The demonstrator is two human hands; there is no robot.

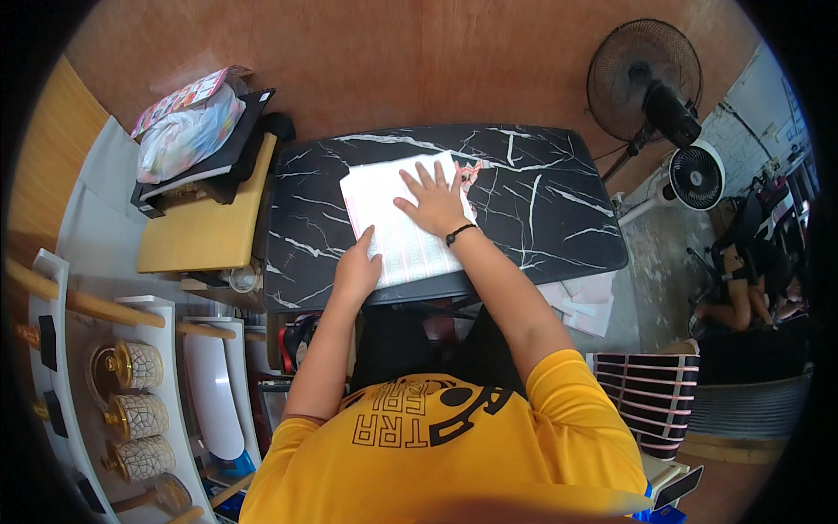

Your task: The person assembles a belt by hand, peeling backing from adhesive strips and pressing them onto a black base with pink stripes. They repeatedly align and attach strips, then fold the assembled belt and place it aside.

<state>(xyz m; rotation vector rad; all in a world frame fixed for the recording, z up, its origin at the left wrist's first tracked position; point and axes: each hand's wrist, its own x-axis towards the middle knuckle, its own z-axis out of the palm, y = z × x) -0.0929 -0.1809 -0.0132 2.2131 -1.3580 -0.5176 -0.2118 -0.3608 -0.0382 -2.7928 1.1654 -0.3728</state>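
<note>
A white paper sheet or flat paper bundle (397, 188), faintly patterned in green and pink on its near half, lies on the black marble-look table (541, 210). My right hand (434, 205) presses flat on its upper right part, fingers spread, a dark bracelet at the wrist. At the paper's near left edge rests my left hand (356, 269), its index finger stretched along the edge and thumb apart; its other fingers are mostly hidden. A crumpled red-and-white patterned piece (470, 175) pokes out beyond the paper's right side, partly covered.
A yellow side table (196, 240) at the left bears a black device and a filled plastic bag (192, 135). Two fans, one dark (642, 79) and one white (697, 177), stand at the far right. Papers (585, 306) lie below the table's right edge. Shelves with jars (140, 415) flank my left.
</note>
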